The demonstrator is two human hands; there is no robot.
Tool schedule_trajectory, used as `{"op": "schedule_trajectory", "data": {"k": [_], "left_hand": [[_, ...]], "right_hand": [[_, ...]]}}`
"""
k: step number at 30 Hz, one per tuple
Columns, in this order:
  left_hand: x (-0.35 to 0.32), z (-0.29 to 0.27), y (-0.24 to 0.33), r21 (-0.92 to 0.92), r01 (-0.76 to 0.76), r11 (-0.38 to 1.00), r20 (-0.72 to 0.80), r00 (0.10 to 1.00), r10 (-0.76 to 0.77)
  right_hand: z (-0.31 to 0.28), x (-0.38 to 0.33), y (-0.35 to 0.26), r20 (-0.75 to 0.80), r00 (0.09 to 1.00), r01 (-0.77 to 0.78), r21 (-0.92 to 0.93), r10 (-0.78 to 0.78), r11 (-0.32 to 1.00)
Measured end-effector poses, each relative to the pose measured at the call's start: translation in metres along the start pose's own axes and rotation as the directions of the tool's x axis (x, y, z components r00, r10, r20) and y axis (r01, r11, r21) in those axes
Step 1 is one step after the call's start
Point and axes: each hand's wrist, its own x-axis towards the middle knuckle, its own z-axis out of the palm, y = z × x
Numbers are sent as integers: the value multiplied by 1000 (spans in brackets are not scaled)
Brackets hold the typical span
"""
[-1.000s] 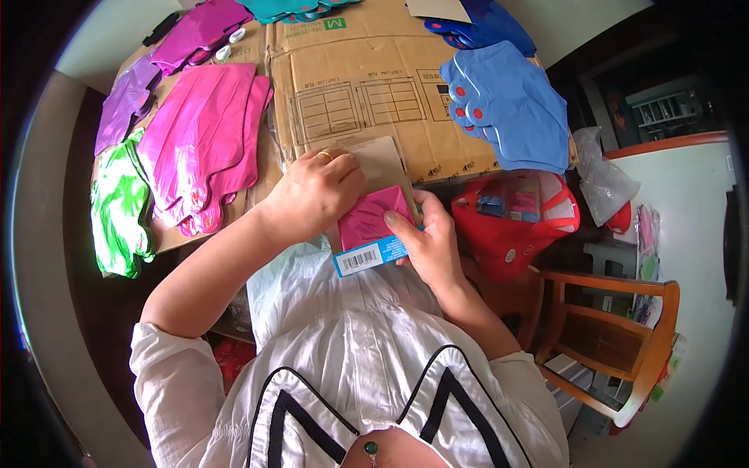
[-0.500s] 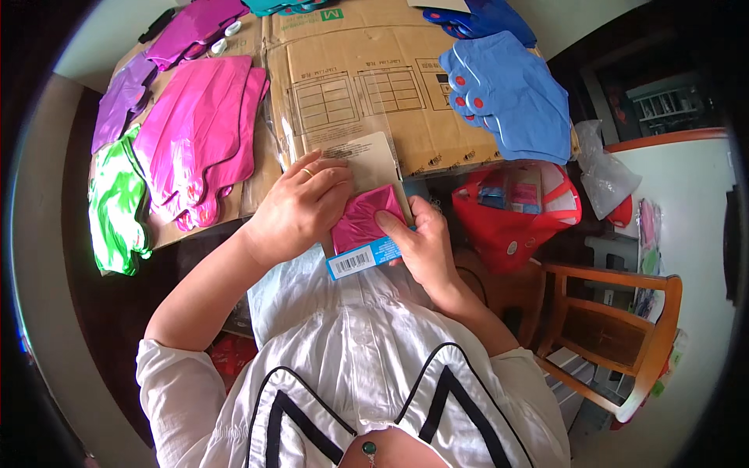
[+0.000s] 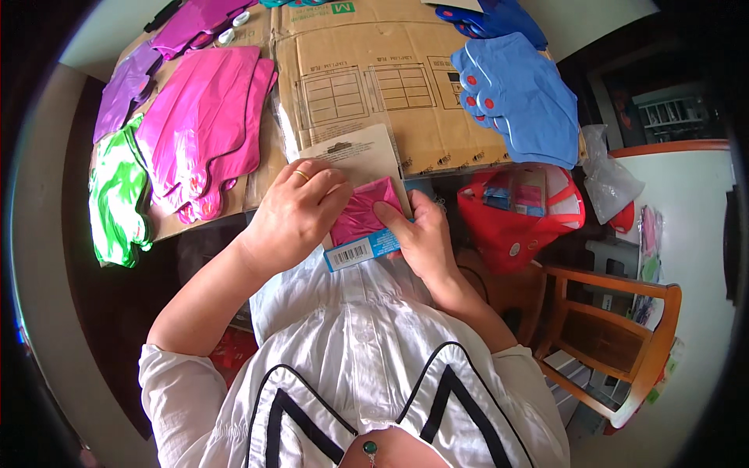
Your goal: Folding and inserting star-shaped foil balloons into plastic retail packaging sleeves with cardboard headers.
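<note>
A flat cardboard package [image 3: 355, 150] with a blue barcoded end flap [image 3: 363, 251] is held between my hands at the near edge of the worktop. Folded shiny pink fabric [image 3: 363, 217] lies against its face. My right hand [image 3: 421, 234] grips the package from the right, its thumb pressing on the pink fabric and its fingers behind the card. Over the left side of the package, my left hand [image 3: 304, 204] is closed, with curled fingers at the card and the edge of the fabric. Its fingertips are partly hidden.
Pink fabric pieces [image 3: 203, 117], shiny green ones [image 3: 117, 195] and purple ones [image 3: 125, 90] lie left on the cardboard-covered worktop [image 3: 343, 58]. Light blue pieces [image 3: 530, 101] lie right. A red bag [image 3: 499, 226] holding packages hangs beside a wooden chair [image 3: 608, 335].
The view has shifted slightly, so the worktop's things sit a little more to the right. Both hands keep hold of the package, with the left fingers slightly more curled.
</note>
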Motion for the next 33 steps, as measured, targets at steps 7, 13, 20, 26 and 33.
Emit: {"op": "schedule_trajectory", "data": {"k": [7,13,20,26,33], "left_hand": [[-23,-12,6,-107,120,987,-77,989,-128],[-76,22,55,-838,456,-299,503,435,-747],[-30,42,56,-768,26,-639,560,512,-652],[-24,43,52,-777,-16,-629,538,501,-678],[-30,42,41,-679,-46,-732,585,569,-578]], "right_hand": [[3,3,-4,27,1000,-14,89,11,996],[6,5,0,42,998,-42,79,39,996],[10,7,-9,-19,995,91,-153,-95,984],[-9,-11,-19,160,419,564,-817,-894,118],[-8,-2,-23,673,346,782,-592,-654,-195]]}}
